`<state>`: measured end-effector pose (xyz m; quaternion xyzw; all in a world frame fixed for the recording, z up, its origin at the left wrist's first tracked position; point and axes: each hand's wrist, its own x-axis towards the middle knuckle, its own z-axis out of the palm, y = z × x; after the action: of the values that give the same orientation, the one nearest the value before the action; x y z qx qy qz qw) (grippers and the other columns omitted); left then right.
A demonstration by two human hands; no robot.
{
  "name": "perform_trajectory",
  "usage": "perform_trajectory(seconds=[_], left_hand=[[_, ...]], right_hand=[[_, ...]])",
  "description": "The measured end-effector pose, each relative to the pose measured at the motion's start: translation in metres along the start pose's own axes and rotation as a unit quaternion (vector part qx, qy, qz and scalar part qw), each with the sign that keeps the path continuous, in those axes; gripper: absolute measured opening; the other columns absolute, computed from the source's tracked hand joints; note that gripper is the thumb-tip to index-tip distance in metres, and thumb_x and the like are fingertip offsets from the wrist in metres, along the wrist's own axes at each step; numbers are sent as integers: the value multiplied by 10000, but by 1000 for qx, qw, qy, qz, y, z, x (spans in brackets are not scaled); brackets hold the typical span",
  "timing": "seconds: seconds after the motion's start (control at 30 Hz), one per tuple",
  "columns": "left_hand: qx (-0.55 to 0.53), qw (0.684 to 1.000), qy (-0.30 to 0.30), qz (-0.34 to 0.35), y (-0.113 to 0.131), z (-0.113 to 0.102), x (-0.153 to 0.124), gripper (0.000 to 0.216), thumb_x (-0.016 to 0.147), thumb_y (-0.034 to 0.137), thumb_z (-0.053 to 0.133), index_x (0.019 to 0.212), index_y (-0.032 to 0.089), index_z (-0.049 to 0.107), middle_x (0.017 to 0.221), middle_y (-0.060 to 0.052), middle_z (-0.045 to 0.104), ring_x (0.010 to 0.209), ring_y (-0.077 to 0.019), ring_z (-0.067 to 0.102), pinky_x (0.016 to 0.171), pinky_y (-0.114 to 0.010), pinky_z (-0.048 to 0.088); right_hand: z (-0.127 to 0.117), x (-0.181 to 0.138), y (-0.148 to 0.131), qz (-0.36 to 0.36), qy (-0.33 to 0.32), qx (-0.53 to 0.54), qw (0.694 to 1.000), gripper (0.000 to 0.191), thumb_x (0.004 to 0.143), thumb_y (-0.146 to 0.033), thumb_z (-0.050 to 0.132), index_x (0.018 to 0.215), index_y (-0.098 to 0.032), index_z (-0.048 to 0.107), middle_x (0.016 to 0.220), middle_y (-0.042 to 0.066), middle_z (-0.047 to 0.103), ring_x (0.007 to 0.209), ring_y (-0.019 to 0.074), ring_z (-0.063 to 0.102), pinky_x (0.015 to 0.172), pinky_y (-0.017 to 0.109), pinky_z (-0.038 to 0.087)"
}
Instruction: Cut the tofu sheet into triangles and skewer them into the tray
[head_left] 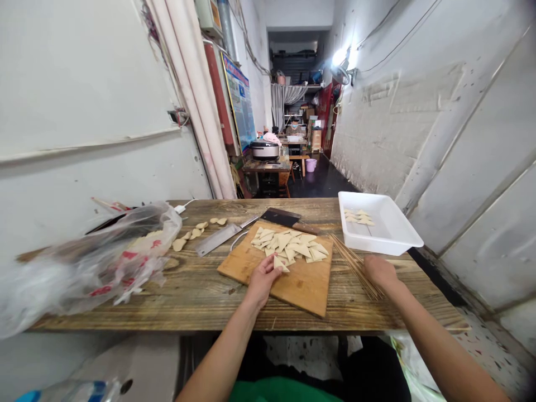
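My left hand (263,278) pinches a flat, pale triangular slice (280,264) between thumb and fingers, low over the wooden cutting board (304,290). Just behind it, a pile of similar triangular slices (288,243) covers the board's far half; whether they are tofu or dough I cannot tell. My right hand (379,272) is closed at the bundle of thin bamboo skewers (355,267) to the right of the board. Its fingertips are turned away, so what they hold is hidden. Beyond this hand stands a white plastic tray (391,243) with several triangular slices (359,217) inside.
A cleaver (224,235) lies left of the board, and a dark-bladed cleaver (285,218) lies behind it. Small pale rounded pieces (188,235) rest near a crumpled plastic bag (138,245). Farther back, a person (295,127) sits beyond a table with an electric cooker (264,150).
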<state>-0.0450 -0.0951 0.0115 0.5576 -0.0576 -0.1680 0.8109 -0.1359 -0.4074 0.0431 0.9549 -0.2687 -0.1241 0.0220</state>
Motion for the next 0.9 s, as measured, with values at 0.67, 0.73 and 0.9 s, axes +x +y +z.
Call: perform_trajectory(seconds=[0.67,0.73,0.9], left_hand=[[-170,984,2,-58,7,-7,4,422,729,142,688,1126,165,546,776,-29,651,680,-92,622,590,-178,493],[-172,983,-13,-64,8,-8,4,431,726,137,693,1130,164,547,779,-31,649,647,-74,601,575,-161,480],[-177,981,0,-82,8,-8,5,240,726,107,689,934,124,572,817,-67,658,568,-48,548,507,-134,443]], right_hand=[[5,3,-1,-5,61,-19,998,269,908,-346,507,1013,-117,602,937,55,648,848,158,625,751,346,512],[7,4,-2,-6,68,-22,997,262,904,-340,517,998,-113,609,935,59,648,849,158,623,763,350,507],[13,3,-6,-11,87,-20,996,256,892,-349,535,967,-117,613,937,52,645,847,154,616,769,350,499]])
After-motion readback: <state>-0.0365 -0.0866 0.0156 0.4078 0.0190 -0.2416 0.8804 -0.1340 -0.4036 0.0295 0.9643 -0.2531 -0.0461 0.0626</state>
